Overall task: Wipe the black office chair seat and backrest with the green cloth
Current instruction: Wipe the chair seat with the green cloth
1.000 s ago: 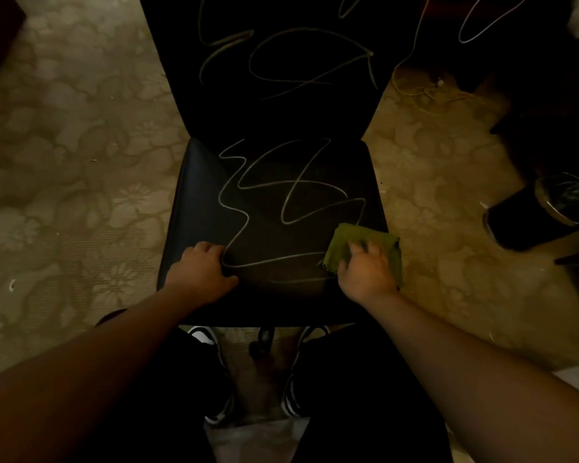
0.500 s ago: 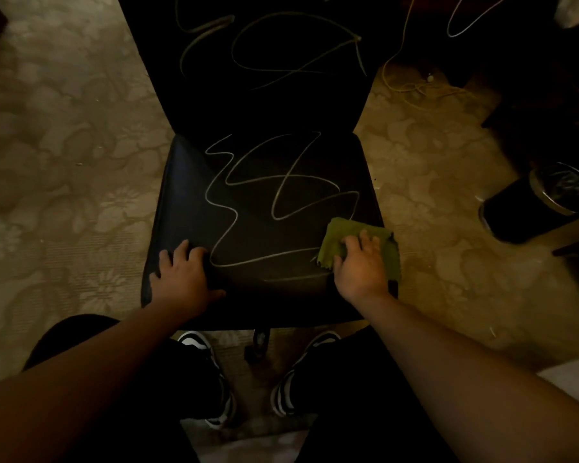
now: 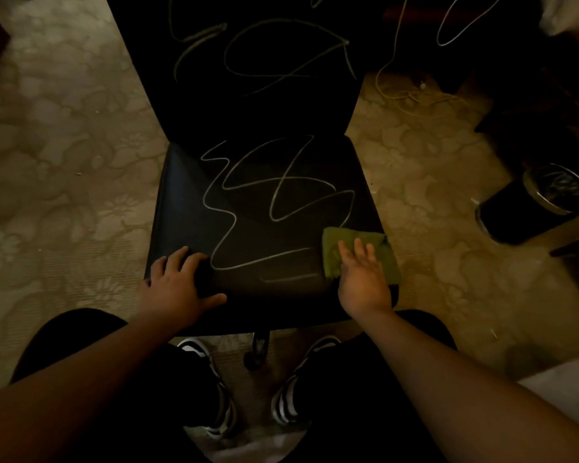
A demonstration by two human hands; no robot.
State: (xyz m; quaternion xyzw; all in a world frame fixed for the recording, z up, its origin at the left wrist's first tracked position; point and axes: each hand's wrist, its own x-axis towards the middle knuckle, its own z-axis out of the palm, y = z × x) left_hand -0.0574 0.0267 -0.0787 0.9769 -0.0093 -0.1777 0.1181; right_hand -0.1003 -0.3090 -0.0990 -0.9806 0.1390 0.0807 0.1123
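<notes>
The black office chair faces me, its seat [image 3: 188, 202] and its backrest [image 3: 268, 105] both covered in pale scribbled lines. A green cloth [image 3: 331, 252] lies flat on the seat's front right corner. My right hand [image 3: 363, 279] rests palm down on the cloth with its fingers spread, pressing it to the seat. My left hand [image 3: 176, 284] lies flat on the front left corner of the seat, fingers apart, holding nothing.
Patterned beige carpet surrounds the chair. A black bin [image 3: 535, 205] lies tipped on the floor at the right. Yellow and white cables [image 3: 411, 95] trail on the floor behind it. My legs and striped shoes [image 3: 214, 389] stand under the seat's front edge, beside a chair caster [image 3: 258, 349].
My left hand went from curled on the seat's front edge to lying flat with fingers spread. My right hand stays on the cloth, its fingers now more spread. The view shifted slightly.
</notes>
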